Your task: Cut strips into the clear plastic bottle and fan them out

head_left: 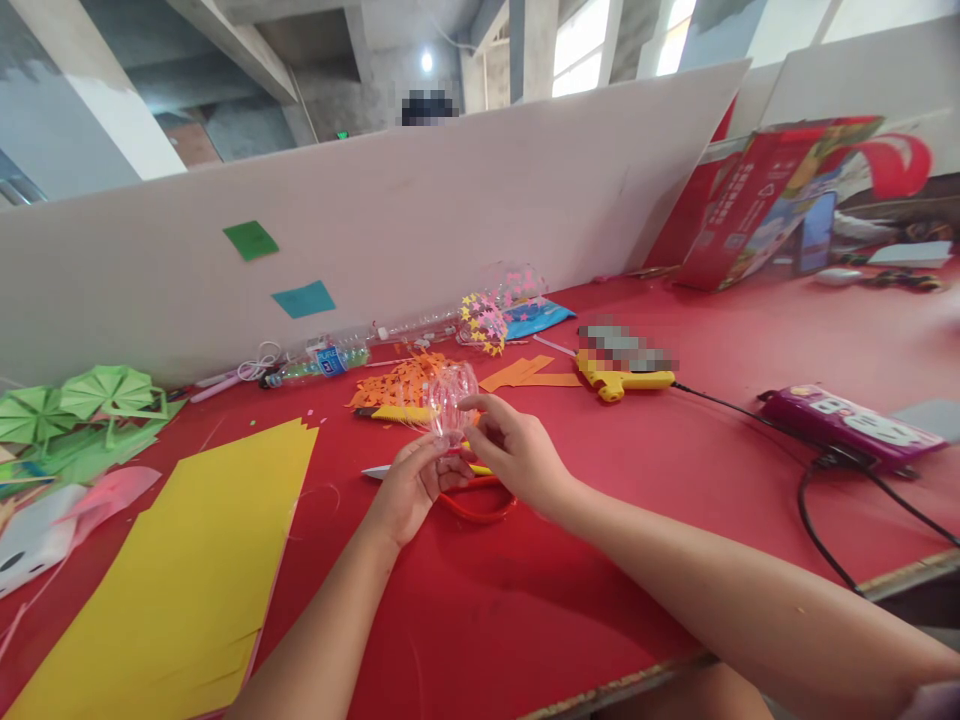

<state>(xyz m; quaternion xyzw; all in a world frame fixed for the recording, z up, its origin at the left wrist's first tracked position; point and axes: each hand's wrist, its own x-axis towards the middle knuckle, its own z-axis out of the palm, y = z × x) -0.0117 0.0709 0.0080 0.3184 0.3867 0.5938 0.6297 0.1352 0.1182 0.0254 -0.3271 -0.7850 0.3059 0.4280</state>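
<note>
A cut piece of clear plastic bottle (452, 397) is held up over the red table (675, 480), a little above its middle. My left hand (412, 488) grips it from below with curled fingers. My right hand (514, 452) pinches its right side between thumb and fingers. Under my hands lie orange-handled scissors (480, 505). Just behind them sits a heap of orange paper cut-outs (397, 385).
A yellow glue gun (622, 378) with a black cable lies right of centre, a purple power strip (847, 425) further right. A yellow sheet (187, 570) covers the near left, green paper fans (82, 410) the far left. Bottles (330, 360) line the white board (420, 210).
</note>
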